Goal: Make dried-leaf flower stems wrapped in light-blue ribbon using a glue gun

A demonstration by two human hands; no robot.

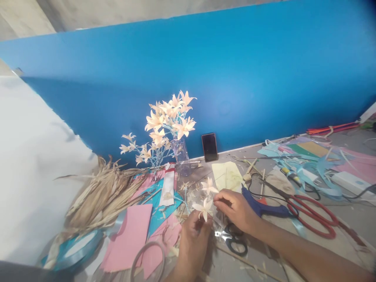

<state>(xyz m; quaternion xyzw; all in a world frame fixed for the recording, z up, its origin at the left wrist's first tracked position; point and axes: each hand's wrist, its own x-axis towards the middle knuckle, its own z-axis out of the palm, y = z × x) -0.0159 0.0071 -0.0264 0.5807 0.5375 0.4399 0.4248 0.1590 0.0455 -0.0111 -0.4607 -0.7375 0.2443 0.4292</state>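
Observation:
My left hand (192, 239) is closed around the stem of a small cream paper flower (203, 208), held upright over the table. My right hand (236, 207) pinches at the petals of that flower from the right, fingers pressed together. A second cream flower (209, 185) stands just above and behind them. Small black-handled scissors (233, 239) lie on the table under my right wrist.
A clear vase (180, 154) of cream paper flowers (170, 119) stands against the blue wall, a dark phone (209, 147) leaning beside it. Dried husk strips (100, 194), pink paper (129, 237), blue ribbon roll (75, 248), a blue glue gun (261, 205) and red scissors (313, 215) clutter the table.

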